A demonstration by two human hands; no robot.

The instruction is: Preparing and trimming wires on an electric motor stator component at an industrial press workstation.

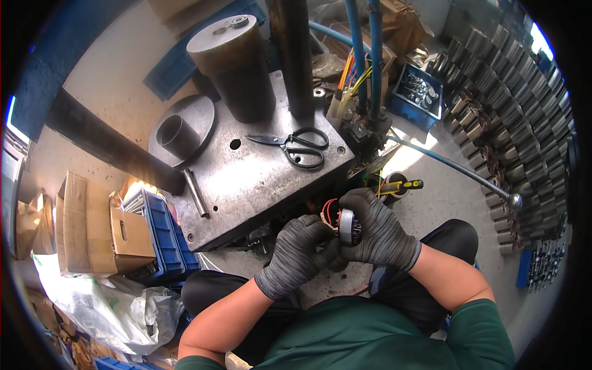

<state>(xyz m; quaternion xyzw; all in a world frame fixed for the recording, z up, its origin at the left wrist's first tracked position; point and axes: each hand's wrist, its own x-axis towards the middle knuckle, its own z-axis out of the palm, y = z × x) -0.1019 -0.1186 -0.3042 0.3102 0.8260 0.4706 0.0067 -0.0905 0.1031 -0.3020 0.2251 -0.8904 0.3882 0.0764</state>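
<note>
Between my two gloved hands, above the gap between my knees, is a small motor stator (347,227) with a silvery laminated core and red wires (328,211) looping up from its left side. My right hand (383,233) is closed around its right side. Fingers of my left hand (300,248) are bent together at its left edge, by the wires; their tips are partly hidden. Past the hands, black-handled scissors (295,147) lie on the steel press table (246,191). A yellow-and-black handled tool (402,185) sits just beyond my right hand.
A steel cylinder (234,74), a short tube (177,137) on a round plate and a metal rod (196,193) stand or lie on the table. A long lever (456,164) juts rightward. Stacked metal cores (512,98) line the right; cardboard boxes (86,225) stand left.
</note>
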